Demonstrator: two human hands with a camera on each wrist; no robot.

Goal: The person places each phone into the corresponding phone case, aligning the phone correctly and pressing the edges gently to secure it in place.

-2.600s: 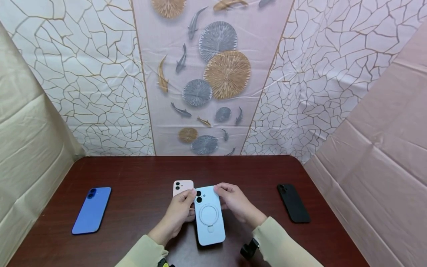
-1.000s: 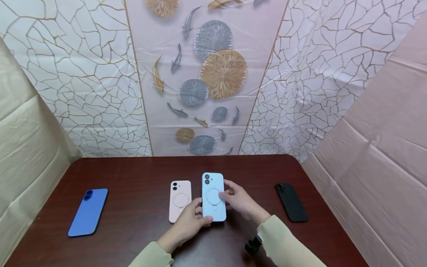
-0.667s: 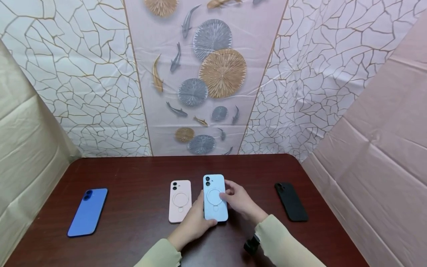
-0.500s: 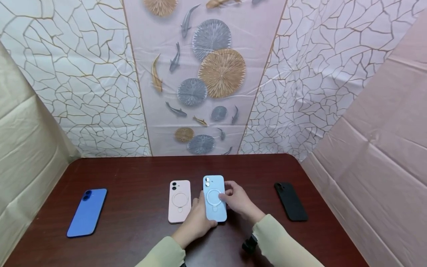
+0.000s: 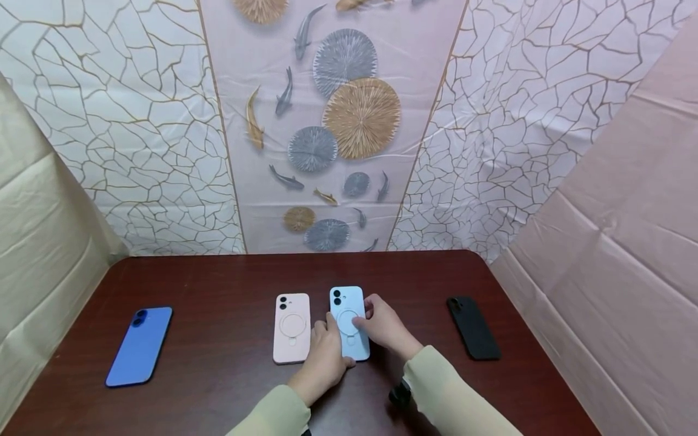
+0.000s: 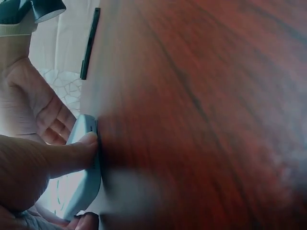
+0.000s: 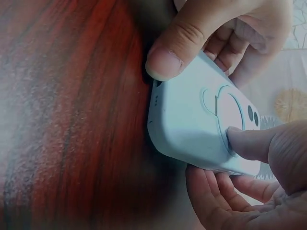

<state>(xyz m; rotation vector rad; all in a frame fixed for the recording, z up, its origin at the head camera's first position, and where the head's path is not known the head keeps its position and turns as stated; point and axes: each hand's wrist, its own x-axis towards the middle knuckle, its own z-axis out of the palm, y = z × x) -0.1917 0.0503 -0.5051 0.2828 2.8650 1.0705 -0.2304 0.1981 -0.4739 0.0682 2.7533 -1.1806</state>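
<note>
A light blue phone (image 5: 353,339) with a ring on its back lies face down at the table's middle, on or just above the surface. My left hand (image 5: 322,363) holds it by the lower left, thumb on the bottom edge (image 7: 156,108) and fingers along the left side. From the other side my right hand (image 5: 387,324) grips it, its thumb (image 7: 249,143) on the ring and its fingers against the right edge. Just left of it is a pink phone (image 5: 291,339), also face down, with a similar ring; my left fingers are close beside it.
A blue phone (image 5: 139,348) lies at the far left of the dark red table (image 5: 229,315), and a black phone (image 5: 474,330) at the right. A patterned cloth (image 5: 327,181) hangs behind the table. A black device (image 5: 400,393) sits at my right wrist.
The light blue phone has gone from near the front edge to beside the pink phone, farther back. My left hand has shifted from its upper corner to its lower left; my right thumb now lies on the ring.
</note>
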